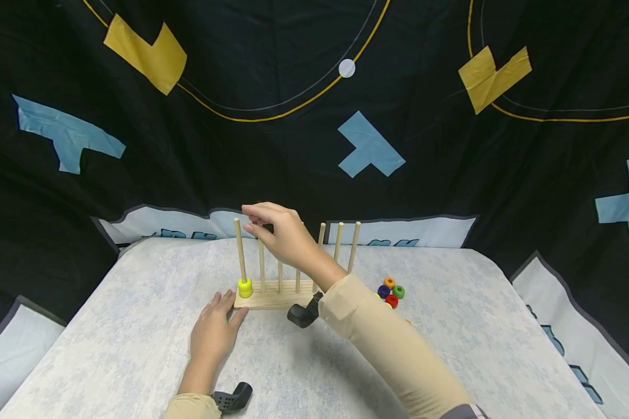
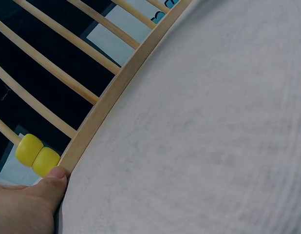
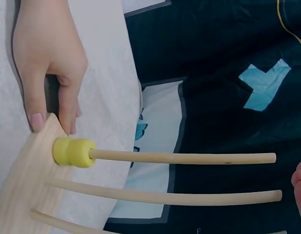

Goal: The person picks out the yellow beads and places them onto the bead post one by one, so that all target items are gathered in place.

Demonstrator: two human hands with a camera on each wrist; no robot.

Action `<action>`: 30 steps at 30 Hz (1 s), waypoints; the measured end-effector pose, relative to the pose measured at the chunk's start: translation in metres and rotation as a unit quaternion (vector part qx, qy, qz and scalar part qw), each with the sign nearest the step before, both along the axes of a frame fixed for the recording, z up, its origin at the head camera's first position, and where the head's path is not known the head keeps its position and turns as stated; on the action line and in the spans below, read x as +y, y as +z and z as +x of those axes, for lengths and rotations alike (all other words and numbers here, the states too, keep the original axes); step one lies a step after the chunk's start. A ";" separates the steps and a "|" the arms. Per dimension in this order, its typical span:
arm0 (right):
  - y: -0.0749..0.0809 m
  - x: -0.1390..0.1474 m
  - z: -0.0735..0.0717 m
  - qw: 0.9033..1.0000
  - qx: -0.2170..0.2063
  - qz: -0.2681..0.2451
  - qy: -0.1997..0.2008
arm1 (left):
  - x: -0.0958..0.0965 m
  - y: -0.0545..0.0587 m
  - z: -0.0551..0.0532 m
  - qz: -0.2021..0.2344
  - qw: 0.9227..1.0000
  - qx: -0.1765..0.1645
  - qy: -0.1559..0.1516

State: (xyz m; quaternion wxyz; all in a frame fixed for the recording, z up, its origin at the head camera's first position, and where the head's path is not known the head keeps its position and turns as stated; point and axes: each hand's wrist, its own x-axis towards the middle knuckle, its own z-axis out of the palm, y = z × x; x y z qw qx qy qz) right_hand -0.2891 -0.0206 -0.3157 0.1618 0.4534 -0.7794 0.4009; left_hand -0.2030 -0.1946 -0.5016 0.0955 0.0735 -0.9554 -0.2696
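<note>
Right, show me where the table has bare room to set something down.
Two patches of the table lie bare: left of the left hand to the table's left edge, and right of the loose beads to its right edge. Crowded: around the wooden base, by the left hand, beads and right sleeve.

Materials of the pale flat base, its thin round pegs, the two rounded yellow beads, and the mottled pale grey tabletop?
Pale flat base: wood, matt; faint grain shows.
Thin round pegs: likely wood, smooth; same tan tone, one small dark fleck.
Two rounded yellow beads: painted wood or plastic; even colour, slight sheen.
Mottled pale grey tabletop: possibly fabric-covered, matt; faint weave-like lines.
</note>
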 end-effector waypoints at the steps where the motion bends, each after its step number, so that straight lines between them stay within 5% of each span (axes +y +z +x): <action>1: -0.002 0.003 0.001 1.000 0.002 -0.005 0.001 | 0.000 0.000 0.000 0.000 1.000 -0.001 0.000; 10: -0.014 0.027 0.016 0.999 0.001 -0.045 0.016 | 0.002 0.000 0.000 -0.002 1.000 -0.001 0.004; 21: -0.036 0.052 0.040 0.999 -0.033 -0.019 0.017 | 0.001 -0.001 0.000 -0.001 1.000 -0.001 0.006; 30: -0.053 0.085 0.045 0.998 -0.070 -0.002 -0.006 | 0.001 -0.001 0.000 -0.007 1.000 0.005 -0.002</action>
